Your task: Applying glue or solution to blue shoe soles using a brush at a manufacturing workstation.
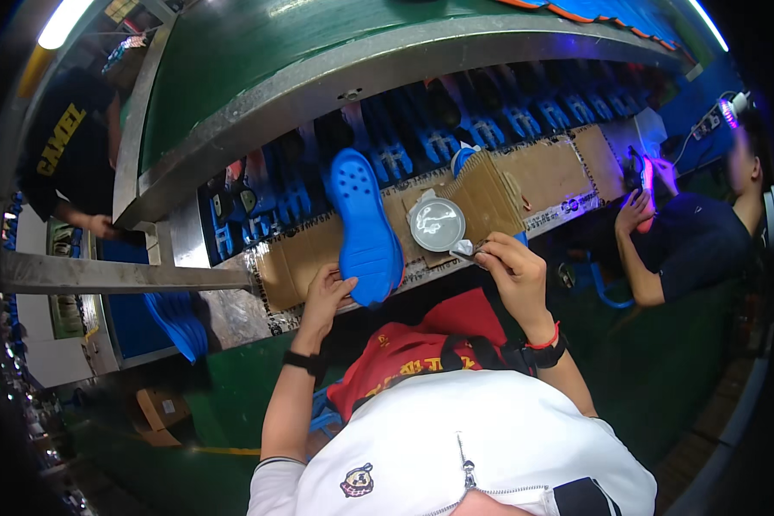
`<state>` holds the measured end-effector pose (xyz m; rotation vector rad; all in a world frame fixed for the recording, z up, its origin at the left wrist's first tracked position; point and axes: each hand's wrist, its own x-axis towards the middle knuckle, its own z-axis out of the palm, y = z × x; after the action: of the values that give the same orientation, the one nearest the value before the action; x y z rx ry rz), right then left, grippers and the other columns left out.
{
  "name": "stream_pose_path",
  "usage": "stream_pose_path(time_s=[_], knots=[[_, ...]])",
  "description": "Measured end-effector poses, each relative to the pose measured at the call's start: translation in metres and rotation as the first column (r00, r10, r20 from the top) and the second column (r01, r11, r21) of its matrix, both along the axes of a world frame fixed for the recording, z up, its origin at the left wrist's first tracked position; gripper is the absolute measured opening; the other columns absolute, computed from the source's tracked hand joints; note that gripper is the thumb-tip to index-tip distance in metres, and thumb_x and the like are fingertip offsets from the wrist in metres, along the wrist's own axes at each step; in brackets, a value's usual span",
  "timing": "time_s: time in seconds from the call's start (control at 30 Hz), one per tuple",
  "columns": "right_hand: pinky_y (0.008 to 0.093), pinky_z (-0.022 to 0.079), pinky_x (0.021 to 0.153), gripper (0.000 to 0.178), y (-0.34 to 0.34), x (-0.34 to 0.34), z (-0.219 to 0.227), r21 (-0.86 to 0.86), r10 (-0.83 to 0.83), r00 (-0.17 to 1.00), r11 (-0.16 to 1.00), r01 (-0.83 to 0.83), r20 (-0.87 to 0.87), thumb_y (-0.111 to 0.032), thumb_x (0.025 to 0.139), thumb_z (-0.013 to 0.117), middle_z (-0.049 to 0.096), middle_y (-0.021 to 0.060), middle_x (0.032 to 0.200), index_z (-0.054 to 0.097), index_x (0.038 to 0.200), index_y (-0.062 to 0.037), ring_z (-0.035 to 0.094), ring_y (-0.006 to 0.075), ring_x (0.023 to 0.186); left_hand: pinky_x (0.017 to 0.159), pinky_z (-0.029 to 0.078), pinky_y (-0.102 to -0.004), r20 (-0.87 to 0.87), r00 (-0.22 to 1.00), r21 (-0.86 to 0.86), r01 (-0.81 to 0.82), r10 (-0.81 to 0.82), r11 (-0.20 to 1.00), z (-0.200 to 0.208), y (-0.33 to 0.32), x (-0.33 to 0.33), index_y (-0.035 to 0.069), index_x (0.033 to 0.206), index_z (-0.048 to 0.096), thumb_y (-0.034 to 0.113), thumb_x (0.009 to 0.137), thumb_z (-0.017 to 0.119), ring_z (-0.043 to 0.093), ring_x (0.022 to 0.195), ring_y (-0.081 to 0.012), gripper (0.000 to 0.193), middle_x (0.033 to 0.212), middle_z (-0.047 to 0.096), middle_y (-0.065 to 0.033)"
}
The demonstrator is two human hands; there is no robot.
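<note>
one blue sole (363,228) slants over the cardboard (284,279) before you, its heel end gripped between the thumb and fingers of your left hand (325,297). your right hand (514,268) pinches a small pale-tipped tool (463,248) at the near rim of the round dish (437,224). you look partway into this piece: sole and tool are both in hand, but the tool stands apart from the sole. whether its surface is treated cannot be told; nor does the row of blue shoe parts (488,132) beyond show what is finished and what is left.
</note>
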<state>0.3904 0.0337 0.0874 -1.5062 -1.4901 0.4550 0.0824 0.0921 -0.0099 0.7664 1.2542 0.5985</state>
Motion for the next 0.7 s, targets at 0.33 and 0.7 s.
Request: stream_pose_path(time_s=[0.33,0.7], knots=[[0.0286,0.051,0.058,0.014,0.006,-0.033,0.018,0.108,0.268,0.963,0.957,-0.268,0.011,-0.001,0.073,0.072,0.065,0.0118,0.092,0.066,0.086,-0.0006,0.064,0.0232,0.066,0.084,0.052,-0.0290,0.115,0.990,0.497,-0.133,0.087,0.857,0.098,-0.018,0.063,-0.002,0.132,0.033,-0.005,0.085,0.059,0.059,0.103,-0.0176,0.054,0.116,0.056,-0.0139],[0.0288,0.050,0.050,0.017,0.014,-0.044,0.027,0.210,0.240,0.940,0.933,-0.293,0.244,-0.003,0.072,0.073,0.064,0.0096,0.091,0.064,0.086,-0.0025,0.063,0.0234,0.062,0.077,0.054,-0.0259,0.059,0.980,0.647,-0.183,0.191,0.741,0.124,-0.019,0.075,-0.003,0.131,0.035,-0.003,0.084,0.060,0.062,0.090,-0.0147,0.053,0.105,0.061,-0.0137]])
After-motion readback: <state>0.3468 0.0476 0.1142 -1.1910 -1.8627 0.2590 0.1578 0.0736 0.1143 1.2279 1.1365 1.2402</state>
